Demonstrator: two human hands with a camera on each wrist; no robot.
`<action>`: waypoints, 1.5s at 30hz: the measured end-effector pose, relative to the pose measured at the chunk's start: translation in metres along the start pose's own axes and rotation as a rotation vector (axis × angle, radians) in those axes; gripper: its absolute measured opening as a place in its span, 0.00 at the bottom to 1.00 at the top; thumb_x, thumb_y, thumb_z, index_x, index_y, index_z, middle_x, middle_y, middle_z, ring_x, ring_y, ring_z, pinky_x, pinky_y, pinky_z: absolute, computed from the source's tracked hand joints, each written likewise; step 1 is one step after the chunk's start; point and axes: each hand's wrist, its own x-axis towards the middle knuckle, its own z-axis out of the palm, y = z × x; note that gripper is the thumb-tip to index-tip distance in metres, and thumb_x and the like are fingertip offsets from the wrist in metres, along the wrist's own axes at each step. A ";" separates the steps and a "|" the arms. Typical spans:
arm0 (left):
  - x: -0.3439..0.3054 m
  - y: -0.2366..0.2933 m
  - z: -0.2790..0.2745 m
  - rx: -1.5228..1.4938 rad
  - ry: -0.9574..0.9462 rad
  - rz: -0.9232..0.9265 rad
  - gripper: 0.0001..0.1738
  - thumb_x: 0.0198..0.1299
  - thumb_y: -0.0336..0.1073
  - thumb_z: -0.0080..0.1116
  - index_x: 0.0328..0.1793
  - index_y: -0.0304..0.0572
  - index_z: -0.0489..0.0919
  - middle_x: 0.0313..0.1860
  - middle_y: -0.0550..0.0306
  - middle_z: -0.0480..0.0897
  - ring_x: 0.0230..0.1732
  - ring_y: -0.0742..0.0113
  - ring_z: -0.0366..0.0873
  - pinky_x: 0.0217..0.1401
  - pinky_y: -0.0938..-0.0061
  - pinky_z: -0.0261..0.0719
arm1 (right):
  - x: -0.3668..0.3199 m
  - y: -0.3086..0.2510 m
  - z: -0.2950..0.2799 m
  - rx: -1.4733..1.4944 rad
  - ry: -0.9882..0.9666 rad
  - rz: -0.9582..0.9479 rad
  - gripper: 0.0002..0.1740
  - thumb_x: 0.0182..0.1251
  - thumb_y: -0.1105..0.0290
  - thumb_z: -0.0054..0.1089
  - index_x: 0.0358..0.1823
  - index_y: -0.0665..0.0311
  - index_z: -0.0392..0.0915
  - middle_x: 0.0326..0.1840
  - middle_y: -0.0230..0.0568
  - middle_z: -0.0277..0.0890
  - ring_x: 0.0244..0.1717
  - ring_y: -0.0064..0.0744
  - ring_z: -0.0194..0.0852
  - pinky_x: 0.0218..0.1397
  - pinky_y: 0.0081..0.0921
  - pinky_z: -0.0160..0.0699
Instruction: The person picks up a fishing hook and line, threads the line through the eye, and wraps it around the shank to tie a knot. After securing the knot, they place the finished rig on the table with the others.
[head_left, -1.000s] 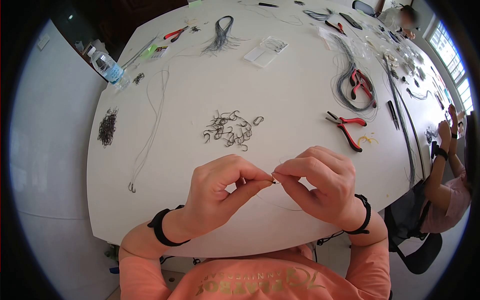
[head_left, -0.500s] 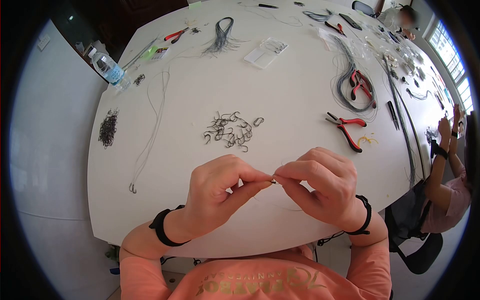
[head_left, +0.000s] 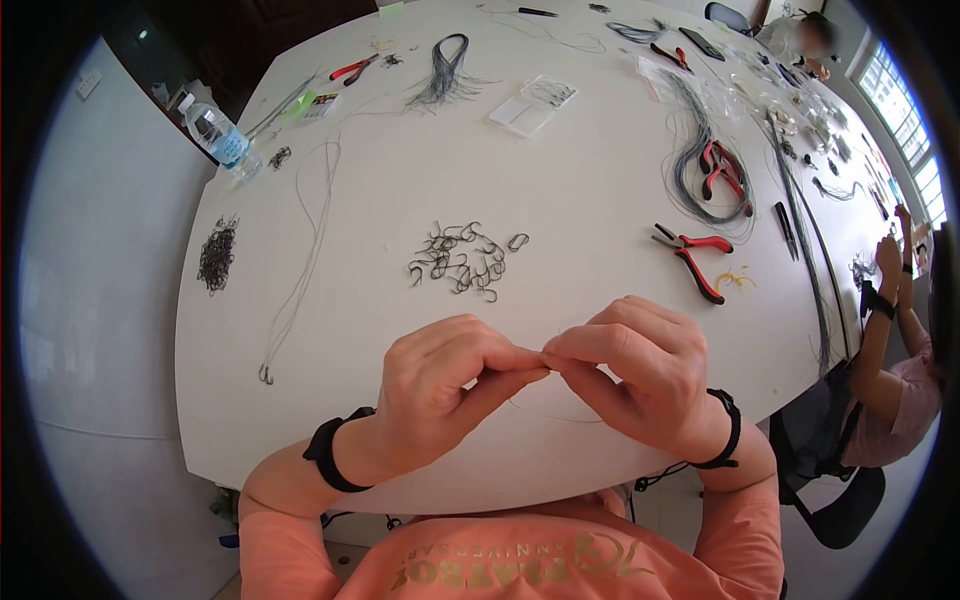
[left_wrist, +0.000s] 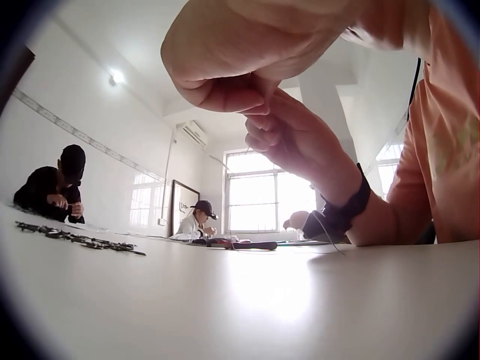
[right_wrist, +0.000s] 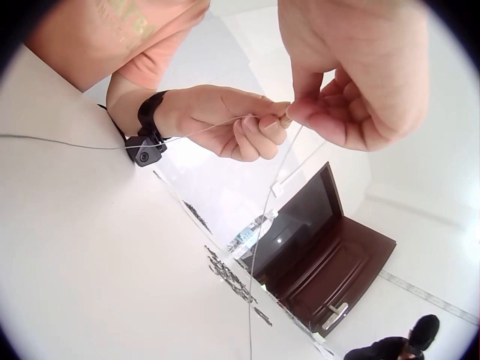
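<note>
My left hand (head_left: pixel 440 385) and right hand (head_left: pixel 640 380) meet fingertip to fingertip above the table's near side. The left thumb and forefinger pinch a small dark fishhook, hidden between the fingertips at this moment. My right thumb and forefinger pinch a thin grey fishing line (right_wrist: pixel 270 191), which leaves the fingertips in two strands in the right wrist view. One strand crosses in front of the left hand (right_wrist: pixel 225 120); the other hangs down past the table. Just beyond the hands lies a loose pile of fishhooks (head_left: pixel 460 262).
Red-handled pliers (head_left: pixel 695 260) lie right of the pile, with coiled line (head_left: pixel 685 185) behind them. At left are a darker heap of hooks (head_left: pixel 216 258), a line with hooks at its end (head_left: pixel 265 375) and a water bottle (head_left: pixel 215 135). A clear box (head_left: pixel 520 115) lies farther back.
The fingertips of both hands have closed together, and the dark hook that showed between them is now covered. The things on the table have not moved.
</note>
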 end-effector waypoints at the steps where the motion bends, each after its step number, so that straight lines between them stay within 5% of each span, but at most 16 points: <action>1: 0.000 0.001 0.000 -0.017 -0.014 -0.026 0.11 0.52 0.19 0.74 0.37 0.40 0.84 0.29 0.59 0.85 0.26 0.69 0.81 0.28 0.77 0.74 | 0.000 0.000 0.000 0.003 0.015 0.016 0.11 0.53 0.78 0.73 0.36 0.59 0.81 0.24 0.31 0.72 0.21 0.30 0.70 0.23 0.27 0.66; 4: -0.001 0.000 0.004 -0.058 0.048 -0.021 0.09 0.55 0.25 0.76 0.36 0.40 0.84 0.25 0.61 0.82 0.22 0.71 0.75 0.22 0.76 0.69 | 0.001 -0.001 0.001 0.026 0.018 0.042 0.10 0.54 0.78 0.72 0.35 0.60 0.80 0.22 0.31 0.73 0.19 0.31 0.69 0.23 0.28 0.66; 17: -0.001 0.001 0.006 -0.008 0.118 0.059 0.11 0.53 0.21 0.76 0.36 0.40 0.83 0.25 0.63 0.81 0.21 0.72 0.75 0.19 0.76 0.66 | 0.003 -0.006 -0.004 0.225 -0.031 0.209 0.08 0.56 0.83 0.73 0.31 0.65 0.81 0.23 0.34 0.80 0.20 0.23 0.76 0.23 0.19 0.70; 19: -0.001 0.001 0.006 0.027 0.114 0.081 0.12 0.51 0.21 0.77 0.35 0.41 0.82 0.25 0.63 0.81 0.21 0.71 0.75 0.19 0.76 0.67 | 0.003 -0.005 -0.006 0.266 -0.083 0.270 0.07 0.60 0.79 0.72 0.33 0.64 0.80 0.25 0.32 0.80 0.21 0.23 0.79 0.22 0.20 0.76; 34: -0.001 0.004 0.003 0.177 0.072 0.272 0.17 0.48 0.19 0.77 0.40 0.42 0.82 0.28 0.61 0.84 0.23 0.67 0.78 0.23 0.77 0.73 | 0.011 -0.008 -0.020 0.666 -0.350 0.767 0.07 0.71 0.71 0.67 0.37 0.68 0.82 0.25 0.31 0.83 0.23 0.16 0.77 0.26 0.18 0.73; 45: -0.001 0.001 0.003 0.140 0.017 0.233 0.16 0.48 0.17 0.75 0.39 0.42 0.81 0.28 0.61 0.83 0.24 0.66 0.77 0.25 0.76 0.71 | 0.014 -0.002 -0.024 0.793 -0.441 0.878 0.11 0.73 0.67 0.66 0.39 0.69 0.81 0.28 0.31 0.81 0.25 0.16 0.76 0.27 0.18 0.75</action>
